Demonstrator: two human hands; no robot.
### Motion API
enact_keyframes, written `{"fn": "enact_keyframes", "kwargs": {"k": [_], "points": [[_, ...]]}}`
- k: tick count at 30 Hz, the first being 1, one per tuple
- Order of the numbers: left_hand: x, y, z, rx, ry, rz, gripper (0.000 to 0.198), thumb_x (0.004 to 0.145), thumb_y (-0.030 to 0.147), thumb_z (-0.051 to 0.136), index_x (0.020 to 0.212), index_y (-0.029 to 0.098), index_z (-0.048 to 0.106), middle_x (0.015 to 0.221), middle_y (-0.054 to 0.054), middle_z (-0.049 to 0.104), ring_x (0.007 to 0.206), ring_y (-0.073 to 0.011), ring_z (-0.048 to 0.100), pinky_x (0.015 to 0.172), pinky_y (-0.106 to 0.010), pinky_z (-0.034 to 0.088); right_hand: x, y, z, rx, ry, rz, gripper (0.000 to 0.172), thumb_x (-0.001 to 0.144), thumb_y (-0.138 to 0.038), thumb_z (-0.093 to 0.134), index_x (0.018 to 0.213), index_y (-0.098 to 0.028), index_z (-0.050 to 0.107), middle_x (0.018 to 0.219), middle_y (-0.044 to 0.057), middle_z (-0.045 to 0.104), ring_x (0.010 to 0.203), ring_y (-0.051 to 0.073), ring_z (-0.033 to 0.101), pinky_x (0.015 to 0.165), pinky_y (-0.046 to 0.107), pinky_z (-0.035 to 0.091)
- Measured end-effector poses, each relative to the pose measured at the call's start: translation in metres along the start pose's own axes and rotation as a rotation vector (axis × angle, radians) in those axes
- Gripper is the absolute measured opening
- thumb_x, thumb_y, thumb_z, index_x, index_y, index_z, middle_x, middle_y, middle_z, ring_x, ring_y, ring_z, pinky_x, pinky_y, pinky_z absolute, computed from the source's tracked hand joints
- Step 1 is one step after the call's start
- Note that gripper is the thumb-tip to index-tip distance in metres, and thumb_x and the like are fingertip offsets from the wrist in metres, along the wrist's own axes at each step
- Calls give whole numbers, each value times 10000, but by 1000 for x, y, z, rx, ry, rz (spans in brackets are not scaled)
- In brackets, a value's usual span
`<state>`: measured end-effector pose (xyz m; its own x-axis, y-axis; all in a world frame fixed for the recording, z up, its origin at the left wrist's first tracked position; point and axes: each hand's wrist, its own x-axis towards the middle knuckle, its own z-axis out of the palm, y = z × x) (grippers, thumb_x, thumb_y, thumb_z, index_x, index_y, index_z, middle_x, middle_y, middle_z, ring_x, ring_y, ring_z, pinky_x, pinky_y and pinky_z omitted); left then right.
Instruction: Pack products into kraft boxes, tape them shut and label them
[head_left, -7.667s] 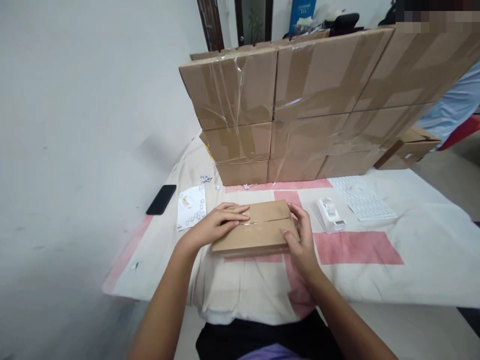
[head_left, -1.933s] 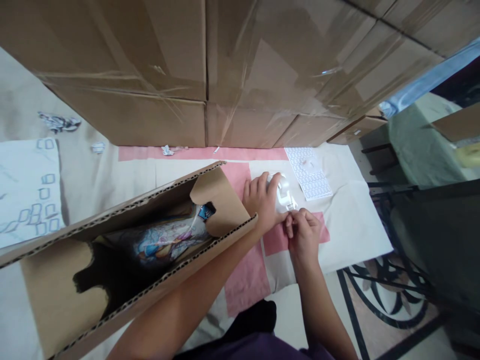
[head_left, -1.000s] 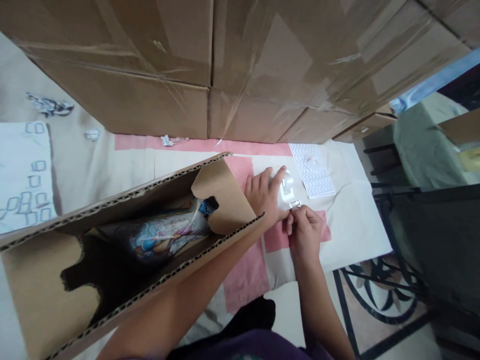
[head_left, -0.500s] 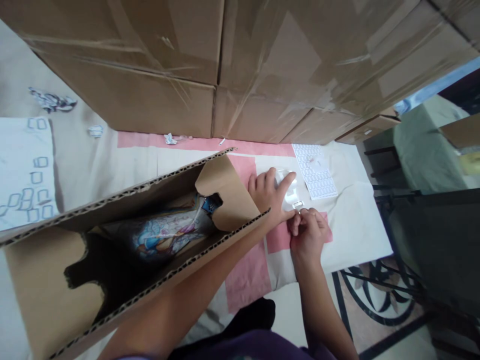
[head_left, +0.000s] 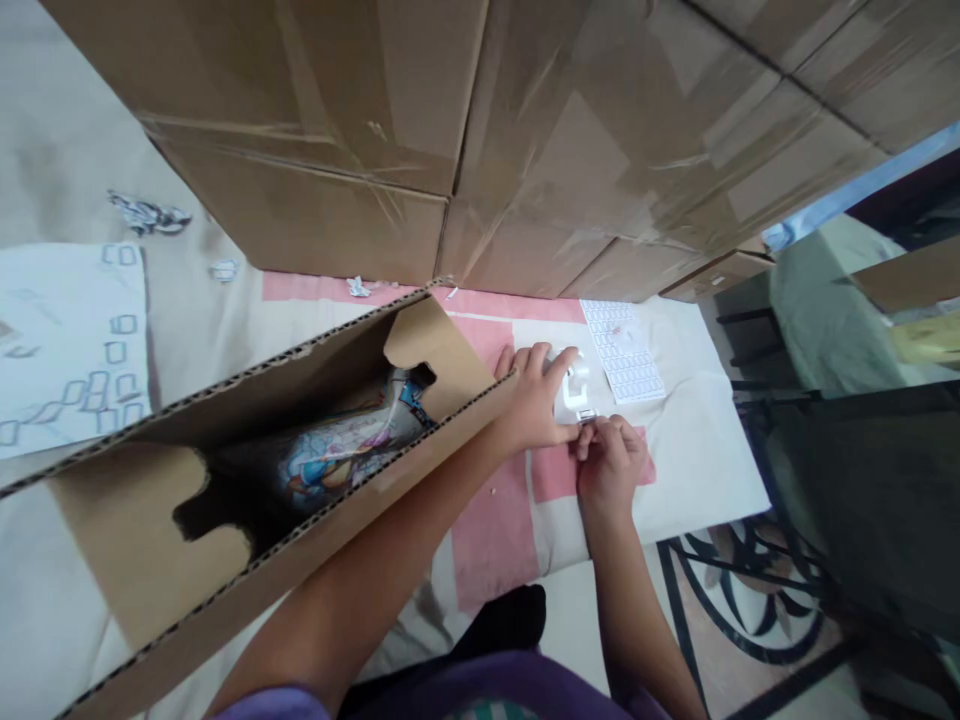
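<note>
The left hand (head_left: 529, 405) is clamping the white tape dispenser (head_left: 577, 390), fingers spreading along its side; the right hand (head_left: 609, 455) is closing thumb and fingertips into a pinch right at the cutter end. Both hands are working close together, though whether tape is showing in that pinch, I'm not able to tell!

Just left, the open cardboard box (head_left: 367, 510) is standing beside the left forearm, with a printed bag (head_left: 345, 455) already lying inside. So filling is looking started at least; closing is clearly waiting, flaps standing apart, no tape spanning the mouth.

Farther out, a patterned sheet (head_left: 626, 355) is lying beyond the dispenser on the cloth-covered tabletop (head_left: 694, 440), and taped boxes (head_left: 540, 130) are towering behind.
</note>
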<state>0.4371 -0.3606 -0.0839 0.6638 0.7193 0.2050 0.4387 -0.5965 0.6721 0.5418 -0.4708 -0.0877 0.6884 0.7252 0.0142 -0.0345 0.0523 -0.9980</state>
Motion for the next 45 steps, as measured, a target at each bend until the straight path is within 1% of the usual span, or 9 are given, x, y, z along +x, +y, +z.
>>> {"fn": "enact_keyframes", "kwargs": {"k": [3, 6, 10, 14, 23, 25, 28, 32, 45], "points": [[5, -1, -8, -96, -12, 3, 744, 789, 490, 761, 1442, 229, 520, 1355, -125, 534, 1223, -329, 526, 1163, -501, 329, 1, 1, 0, -1, 7, -20, 434, 875, -316, 720, 568, -208, 434, 491, -55, 515, 449, 87, 441, 519, 261, 382], [15, 2, -6, -181, 61, -86, 422, 889, 459, 694, 1233, 222, 631, 1223, -96, 583, 1133, -275, 576, 1111, -451, 384, 1, 2, -1, -10, 11, -33, 425, 867, -311, 724, 574, -210, 433, 506, -55, 535, 439, 85, 433, 516, 264, 379], [28, 7, 0, -240, 127, -198, 232, 851, 350, 744, 996, 216, 621, 1109, -62, 598, 1042, -235, 597, 1030, -403, 436, 1, 3, 0, 3, 24, -46, 422, 859, -292, 728, 570, -212, 430, 506, -58, 533, 432, 81, 413, 500, 258, 358], [33, 6, -2, -325, 111, -205, 214, 844, 333, 768, 896, 217, 596, 1046, -35, 607, 978, -199, 612, 1029, -391, 437, 1, 4, 0, -40, 36, -39, 425, 870, -308, 732, 564, -209, 455, 493, -54, 538, 429, 80, 424, 513, 257, 378], [37, 3, 14, -324, 230, -186, 260, 869, 349, 750, 842, 210, 532, 1049, -55, 587, 1018, -216, 592, 936, -366, 456, -1, 3, 0, -124, 20, 39, 392, 877, -376, 740, 574, -188, 576, 524, -13, 615, 456, 94, 516, 563, 260, 453], [38, 3, 13, -368, 246, -208, 278, 878, 316, 747, 822, 219, 493, 1010, -47, 590, 997, -206, 587, 915, -355, 450, 2, 0, -4, -89, -19, 100, 355, 879, -373, 729, 612, -183, 591, 556, -4, 642, 422, 77, 478, 517, 247, 425], [39, 3, 11, -423, 270, -215, 273, 892, 293, 732, 833, 229, 473, 974, -32, 587, 966, -197, 580, 909, -355, 434, 6, -2, -11, -10, -98, 175, 273, 884, -339, 698, 681, -181, 608, 493, -34, 582, 343, 40, 324, 423, 218, 293], [38, 2, 11, -423, 235, -238, 273, 885, 363, 739, 815, 235, 508, 969, -28, 574, 971, -219, 585, 907, -385, 420, 8, 1, -14, 4, -101, 150, 256, 871, -296, 690, 666, -184, 584, 423, -57, 490, 341, 34, 274, 412, 201, 218], [30, -2, 18, -359, 257, -178, 261, 870, 422, 748, 929, 254, 557, 1021, -39, 552, 987, -235, 560, 940, -405, 421, 4, 3, -5, -79, -33, 68, 288, 807, -212, 622, 569, -207, 460, 424, -53, 443, 403, 74, 363, 445, 222, 266]]}}
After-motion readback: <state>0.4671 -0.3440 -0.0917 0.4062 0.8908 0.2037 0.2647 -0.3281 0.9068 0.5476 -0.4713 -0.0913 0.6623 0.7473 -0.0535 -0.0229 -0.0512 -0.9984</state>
